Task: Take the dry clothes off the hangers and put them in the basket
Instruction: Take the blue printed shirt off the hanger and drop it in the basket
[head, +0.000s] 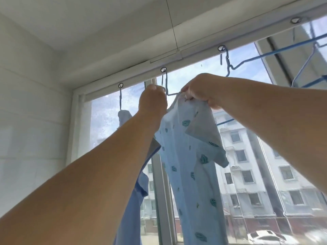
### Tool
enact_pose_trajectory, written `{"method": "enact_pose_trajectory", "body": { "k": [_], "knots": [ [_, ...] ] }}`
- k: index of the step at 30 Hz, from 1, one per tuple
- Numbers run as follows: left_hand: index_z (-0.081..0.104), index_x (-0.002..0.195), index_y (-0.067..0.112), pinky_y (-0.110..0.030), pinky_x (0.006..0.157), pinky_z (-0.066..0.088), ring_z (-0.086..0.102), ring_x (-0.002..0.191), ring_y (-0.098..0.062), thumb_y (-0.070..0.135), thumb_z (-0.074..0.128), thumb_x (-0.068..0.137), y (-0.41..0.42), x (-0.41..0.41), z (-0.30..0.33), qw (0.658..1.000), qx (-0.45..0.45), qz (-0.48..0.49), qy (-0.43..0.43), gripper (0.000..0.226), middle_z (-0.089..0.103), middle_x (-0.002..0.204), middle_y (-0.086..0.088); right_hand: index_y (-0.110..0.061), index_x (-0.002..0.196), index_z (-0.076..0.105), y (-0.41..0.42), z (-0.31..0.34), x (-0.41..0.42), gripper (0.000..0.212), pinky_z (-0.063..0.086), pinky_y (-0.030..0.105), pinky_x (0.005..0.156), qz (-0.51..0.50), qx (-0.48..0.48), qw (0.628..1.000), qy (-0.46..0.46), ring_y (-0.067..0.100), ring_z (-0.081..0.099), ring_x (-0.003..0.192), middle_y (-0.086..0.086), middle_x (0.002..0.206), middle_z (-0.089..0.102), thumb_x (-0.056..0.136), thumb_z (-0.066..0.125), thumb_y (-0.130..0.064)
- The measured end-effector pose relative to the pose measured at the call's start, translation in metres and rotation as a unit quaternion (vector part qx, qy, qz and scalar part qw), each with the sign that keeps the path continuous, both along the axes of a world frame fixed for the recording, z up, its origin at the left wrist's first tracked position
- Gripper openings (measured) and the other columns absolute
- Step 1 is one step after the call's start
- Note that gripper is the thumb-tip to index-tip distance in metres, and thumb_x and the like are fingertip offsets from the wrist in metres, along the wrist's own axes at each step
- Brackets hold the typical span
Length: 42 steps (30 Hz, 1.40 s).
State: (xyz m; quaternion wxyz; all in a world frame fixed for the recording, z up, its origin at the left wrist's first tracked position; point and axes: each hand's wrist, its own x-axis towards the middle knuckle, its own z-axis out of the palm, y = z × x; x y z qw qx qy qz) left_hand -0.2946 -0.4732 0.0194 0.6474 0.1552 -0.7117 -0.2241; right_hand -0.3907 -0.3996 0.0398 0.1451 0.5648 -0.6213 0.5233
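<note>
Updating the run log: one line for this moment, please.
stage: unhanging | left hand: holds blue hanger | right hand: grips patterned light-blue garment at neck | basket: not in view

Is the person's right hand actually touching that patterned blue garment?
Touching. The head view shows the right hand with fingers curled round the collar of the patterned garment.

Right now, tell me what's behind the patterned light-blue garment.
Behind the patterned garment: window glass, apartment buildings, a white car. Whatever is directly behind the fabric is hidden.

Soft matt cloth garment; thin blue coated-wire hanger.
</note>
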Motion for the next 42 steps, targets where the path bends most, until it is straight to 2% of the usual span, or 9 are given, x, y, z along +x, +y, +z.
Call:
{"method": "enact_pose_trajectory", "body": {
  "k": [4,9,13,17,23,30,36,39,42],
  "knots": [
    [0.048,0.132,0.021,-0.037,0.099,0.042,0.048,0.125,-0.027,-0.009,0.030,0.089,-0.006,-0.013,-0.001,0.964,-0.171,0.133,-0.150,0.056,0.044,0.142,0.000,-0.005,0.118,0.061,0.001,-0.003,-0.020,0.029,0.044,0.031,0.081,-0.157,-0.030,0.980,0.118,0.031,0.058,0.109,0.015,0.117,0.062,0.093,0.049,-0.012],
    [0.054,0.127,0.026,-0.037,0.100,0.043,0.048,0.122,-0.021,-0.006,0.035,0.091,-0.004,-0.035,0.015,0.902,-0.275,0.232,-0.240,0.051,0.051,0.135,0.001,-0.009,0.102,0.064,0.009,-0.015,-0.033,0.018,0.049,0.035,0.080,-0.308,-0.084,0.925,0.206,0.029,0.059,0.097,0.010,0.103,0.064,0.089,0.052,-0.010],
    [0.060,0.116,0.026,-0.037,0.089,0.045,0.049,0.109,-0.024,-0.001,0.040,0.092,-0.001,-0.045,0.024,0.866,-0.338,0.270,-0.251,0.042,0.050,0.116,-0.004,-0.004,0.107,0.049,0.022,-0.040,-0.037,0.021,0.040,0.034,0.071,-0.303,-0.128,0.922,0.204,0.035,0.056,0.094,0.015,0.098,0.059,0.091,0.038,0.000],
    [0.066,0.103,0.021,-0.034,0.078,0.040,0.050,0.101,-0.026,0.018,0.049,0.095,0.004,-0.045,0.024,0.867,-0.345,0.273,-0.234,0.019,0.048,0.103,-0.004,-0.008,0.101,0.039,0.033,-0.064,-0.041,0.013,0.033,0.033,0.066,-0.302,-0.170,0.921,0.180,0.030,0.047,0.075,0.009,0.080,0.052,0.093,0.033,-0.002],
    [0.065,0.108,0.014,-0.031,0.075,0.035,0.053,0.098,-0.027,0.020,0.053,0.093,0.010,-0.040,0.020,0.869,-0.362,0.265,-0.208,0.020,0.051,0.102,-0.006,-0.014,0.094,0.035,0.042,-0.100,-0.046,0.008,0.036,0.035,0.063,-0.260,-0.214,0.926,0.170,0.033,0.052,0.069,0.000,0.064,0.048,0.100,0.030,-0.017],
    [0.050,0.133,0.016,-0.030,0.103,0.032,0.045,0.126,-0.024,0.009,0.046,0.096,0.014,-0.043,0.015,0.921,-0.293,0.179,-0.183,0.038,0.049,0.137,-0.008,-0.014,0.093,0.043,0.032,-0.117,-0.048,0.014,0.040,0.036,0.062,-0.200,-0.158,0.952,0.168,0.033,0.053,0.072,0.005,0.073,0.057,0.099,0.033,-0.023],
    [0.033,0.143,0.018,-0.032,0.108,0.034,0.037,0.133,-0.025,-0.003,0.034,0.092,-0.006,-0.039,-0.010,0.981,-0.142,0.103,-0.087,0.055,0.036,0.147,-0.009,-0.015,0.096,0.053,0.012,-0.112,-0.041,0.013,0.042,0.031,0.069,-0.174,-0.089,0.972,0.134,0.024,0.053,0.080,0.004,0.087,0.061,0.097,0.042,-0.022],
    [0.033,0.142,0.016,-0.037,0.098,0.044,0.045,0.124,-0.028,0.000,0.034,0.092,-0.027,-0.035,-0.029,0.995,-0.028,0.073,-0.069,0.052,0.041,0.142,-0.010,-0.018,0.093,0.050,0.005,-0.108,-0.039,0.009,0.035,0.026,0.068,-0.160,-0.096,0.980,0.067,0.020,0.048,0.080,-0.001,0.084,0.052,0.097,0.043,-0.021],
    [0.032,0.142,0.010,-0.021,0.066,0.042,0.050,0.094,-0.020,-0.001,0.031,0.095,-0.055,-0.036,-0.040,0.997,0.040,0.038,-0.056,0.048,0.053,0.114,-0.008,-0.018,0.091,0.048,-0.001,-0.106,-0.042,0.009,0.035,0.027,0.070,-0.161,-0.089,0.982,0.032,0.021,0.047,0.082,0.000,0.086,0.051,0.097,0.044,-0.023]
  ]
}}
